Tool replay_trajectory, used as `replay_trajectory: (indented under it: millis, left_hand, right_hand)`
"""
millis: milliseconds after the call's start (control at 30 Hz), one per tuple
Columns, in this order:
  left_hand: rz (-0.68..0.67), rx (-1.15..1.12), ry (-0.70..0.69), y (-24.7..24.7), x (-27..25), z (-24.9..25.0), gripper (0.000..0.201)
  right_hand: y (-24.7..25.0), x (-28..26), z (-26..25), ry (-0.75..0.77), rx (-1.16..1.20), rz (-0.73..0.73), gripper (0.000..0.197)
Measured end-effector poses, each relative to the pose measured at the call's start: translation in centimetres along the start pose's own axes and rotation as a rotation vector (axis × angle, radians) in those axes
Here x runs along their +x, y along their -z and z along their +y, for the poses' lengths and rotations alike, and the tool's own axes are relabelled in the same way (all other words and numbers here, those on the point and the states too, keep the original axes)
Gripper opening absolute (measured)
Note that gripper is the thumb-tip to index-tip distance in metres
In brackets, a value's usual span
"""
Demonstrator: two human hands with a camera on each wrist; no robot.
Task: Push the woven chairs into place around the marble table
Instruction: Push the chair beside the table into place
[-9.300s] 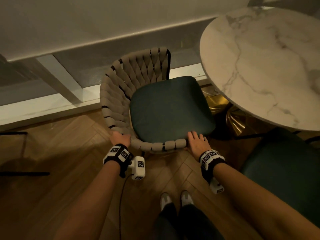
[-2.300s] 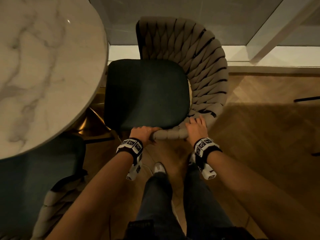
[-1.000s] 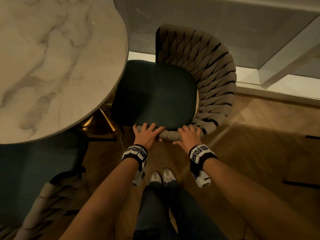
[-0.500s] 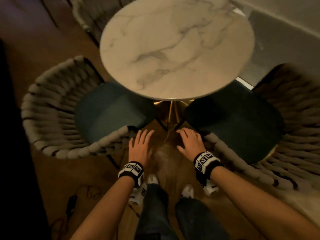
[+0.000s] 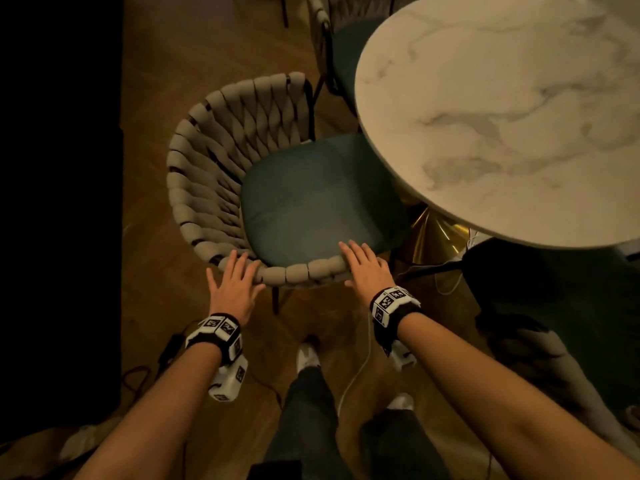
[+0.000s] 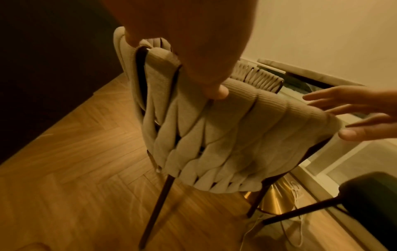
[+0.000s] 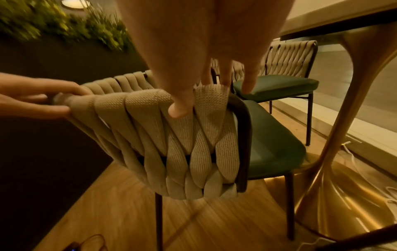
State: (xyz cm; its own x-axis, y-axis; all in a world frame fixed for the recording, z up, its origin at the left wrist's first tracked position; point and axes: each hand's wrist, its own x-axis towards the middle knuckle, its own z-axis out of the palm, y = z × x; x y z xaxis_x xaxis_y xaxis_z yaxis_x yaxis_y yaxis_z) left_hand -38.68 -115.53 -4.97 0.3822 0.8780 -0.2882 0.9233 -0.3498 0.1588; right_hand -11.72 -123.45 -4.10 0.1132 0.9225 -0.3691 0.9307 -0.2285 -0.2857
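A woven beige chair (image 5: 214,161) with a dark green seat cushion (image 5: 311,202) stands left of the round marble table (image 5: 502,116), its seat front partly under the tabletop. My left hand (image 5: 235,285) lies with spread, straight fingers on the left part of the chair's near rim. My right hand (image 5: 363,268) rests flat on the rim's right end, fingertips reaching over the cushion edge. In the left wrist view my thumb touches the woven back (image 6: 214,135). The right wrist view shows straight fingers over the rim (image 7: 182,135).
A second woven chair (image 5: 332,39) stands beyond the table and a third, dark green seat (image 5: 554,306), at my right. The gold pedestal base (image 5: 433,237) stands under the table. Cables (image 5: 360,368) trail on the wooden floor. A dark panel (image 5: 59,202) bounds the left.
I left the chair by the window and turned left. Half a second ago my hands hovered over the floor between two chairs; now both rest on the left chair's rim.
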Motion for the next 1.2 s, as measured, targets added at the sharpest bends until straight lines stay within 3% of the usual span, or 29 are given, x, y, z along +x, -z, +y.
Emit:
replay_trajectory:
  millis: [100,200,633,900,1200]
  left_hand:
    - [-0.099,0.044,-0.133,0.3,1.6,-1.6,0.049]
    - [-0.146,0.007,-0.173,0.1,2.3,-1.6,0.043]
    - [-0.077,-0.049,-0.188,1.5,7.0,-0.6,0.039]
    - [-0.086,-0.081,-0.222,0.3,4.2,0.2,0.042]
    - [-0.069,-0.030,-0.226,0.6,2.6,0.8,0.040]
  right_hand:
    - [-0.7,2.1,-0.4,-0.057,-0.036,-0.058,0.064]
    - [-1.3,3.0,0.1,-0.060,-0.057,-0.042,0.051]
    - [1.7,7.8,1.8,-0.039,-0.046,-0.102,0.048]
    - [0.6,4.7,3.3,0.020,-0.136,-0.145,0.048]
    - [0.7,2.7,2.9,-0.020,-0.185,-0.173,0.055]
